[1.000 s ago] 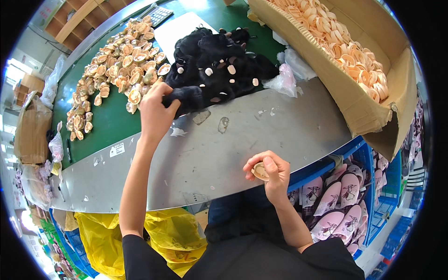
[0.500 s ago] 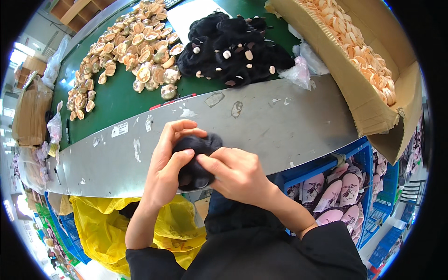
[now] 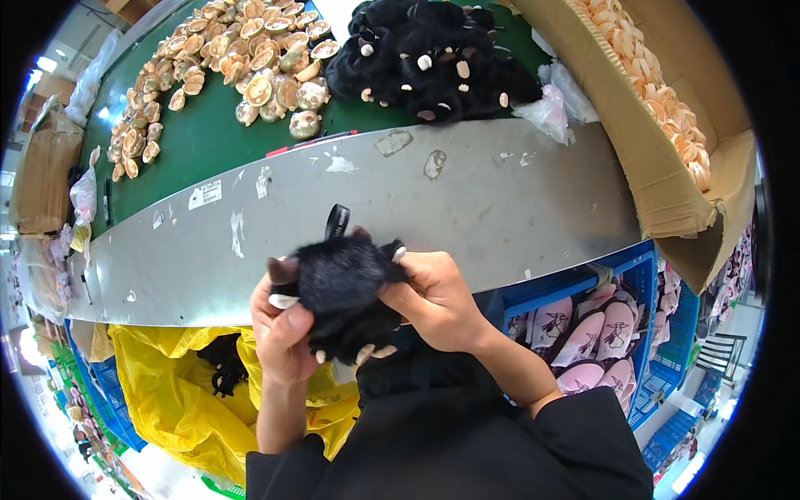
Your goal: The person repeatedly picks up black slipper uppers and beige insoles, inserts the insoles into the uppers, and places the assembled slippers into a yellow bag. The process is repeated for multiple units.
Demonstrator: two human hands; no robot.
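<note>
A black furry plush piece [image 3: 343, 279] is stretched between my two hands over the near edge of the metal table [image 3: 467, 200]. It has brown ears, small white and beige tips, and a black ribbon loop sticking up at its far side. My left hand [image 3: 283, 337] grips its left side, thumb on top, by a white tip. On the right side, my right hand [image 3: 437, 300] pinches the fur between thumb and fingers. What is inside the piece cannot be seen.
Beyond the metal strip, a green surface holds round gold-and-beige half shells [image 3: 267, 54] and a heap of black plush pieces [image 3: 429, 71]. A cardboard box [image 3: 621, 167] of peach-coloured parts stands at right. Below are a yellow bag [image 3: 167, 400] and a blue crate [image 3: 640, 292] of pink slippers.
The black plush piece, bunched up in my hands before, is now spread out, showing its ears, tips and ribbon loop. My hands have moved apart to its two sides.
</note>
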